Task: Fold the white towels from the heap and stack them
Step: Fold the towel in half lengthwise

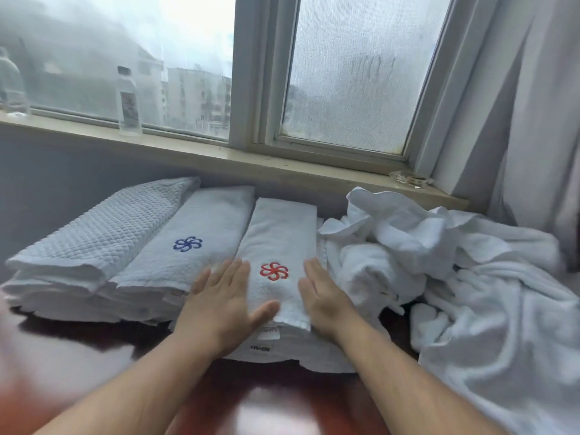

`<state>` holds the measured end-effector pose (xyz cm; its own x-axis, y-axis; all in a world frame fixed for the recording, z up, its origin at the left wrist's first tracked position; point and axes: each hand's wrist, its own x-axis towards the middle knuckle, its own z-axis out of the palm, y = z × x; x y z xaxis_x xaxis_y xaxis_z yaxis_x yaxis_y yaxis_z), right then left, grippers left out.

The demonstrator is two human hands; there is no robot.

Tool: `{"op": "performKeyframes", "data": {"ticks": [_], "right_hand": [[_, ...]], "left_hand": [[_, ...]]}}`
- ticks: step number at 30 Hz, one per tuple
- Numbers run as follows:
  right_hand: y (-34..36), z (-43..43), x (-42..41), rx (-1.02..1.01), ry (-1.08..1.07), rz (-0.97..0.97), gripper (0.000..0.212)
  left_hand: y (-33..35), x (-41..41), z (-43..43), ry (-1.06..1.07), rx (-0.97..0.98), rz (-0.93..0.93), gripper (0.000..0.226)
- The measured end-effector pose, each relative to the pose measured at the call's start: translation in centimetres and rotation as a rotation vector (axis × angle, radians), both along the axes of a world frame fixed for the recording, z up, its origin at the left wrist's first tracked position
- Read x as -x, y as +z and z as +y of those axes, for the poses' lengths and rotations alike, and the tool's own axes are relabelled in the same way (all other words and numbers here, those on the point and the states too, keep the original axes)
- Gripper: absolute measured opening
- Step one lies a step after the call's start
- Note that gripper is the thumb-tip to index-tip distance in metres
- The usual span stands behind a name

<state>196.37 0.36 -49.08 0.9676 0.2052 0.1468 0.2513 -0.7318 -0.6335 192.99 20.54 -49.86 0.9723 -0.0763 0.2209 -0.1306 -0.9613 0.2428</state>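
1. On the counter (282, 390) just under the window sill, both hands are down on the red-emblem towel (282, 233). It tops its own stack, sitting between the blue-emblem stack (201, 221) and the loose heap (439, 265)
2. Left hand (219, 306) lies flat over the towel's left edge, thumb reaching across the near end. Right hand (326, 299) lies flat along the right edge. Each grip is spread, fingers straight, pressing down and pinching nothing
3. This reads as the smoothing and squaring step on a finished fold. To do it well, I'd keep the palms flat and sweep from the emblem out toward the far end so wrinkles run off. Then nudge both long edges in line with the layers beneath
4. Mind the right side, where the heap crowds up against this stack. A stray flap could get caught under the palm, so the right hand wants to stay on the folded edge only
5. Orientation now: the towel's long axis runs away from the person toward the window, its far end leaning slightly right. One short end faces the person, with the red emblem nearer that end
6. Its neighbours lie roughly the same way, though they lean more to the right, and the heap looks far from finished
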Motion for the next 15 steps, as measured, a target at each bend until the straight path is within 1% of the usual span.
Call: {"op": "performKeyframes", "data": {"ticks": [2,5,7,8,11,15], "right_hand": [[-0.7,-1.4,3.7,-0.069,0.019,-0.043,0.047],[-1.6,-4.2,8.2,-0.071,0.056,-0.092,0.033],[-2.1,-6.2,10.3,-0.081,-0.023,-0.097,0.027],[-2.3,-7.3,11.2,-0.102,-0.077,-0.104,0.027],[-2.3,-10.5,13.3,-0.212,-0.226,-0.163,0.036],[-2.1,-13.9,15.4,-0.345,-0.402,-0.229,0.033]], "left_hand": [[-0.1,1.6,-0.2,0.011,0.012,-0.012,0.094],[-0.2,4.7,-1.4,-0.02,0.079,-0.05,0.078],[-0.1,6.5,-2.7,-0.08,0.137,-0.089,0.069],[0.0,7.4,-3.5,-0.111,0.162,-0.113,0.065],[0.4,9.5,-6.5,-0.2,0.225,-0.18,0.053],[-0.5,11.2,-11.2,-0.348,0.331,-0.18,0.045]]}}
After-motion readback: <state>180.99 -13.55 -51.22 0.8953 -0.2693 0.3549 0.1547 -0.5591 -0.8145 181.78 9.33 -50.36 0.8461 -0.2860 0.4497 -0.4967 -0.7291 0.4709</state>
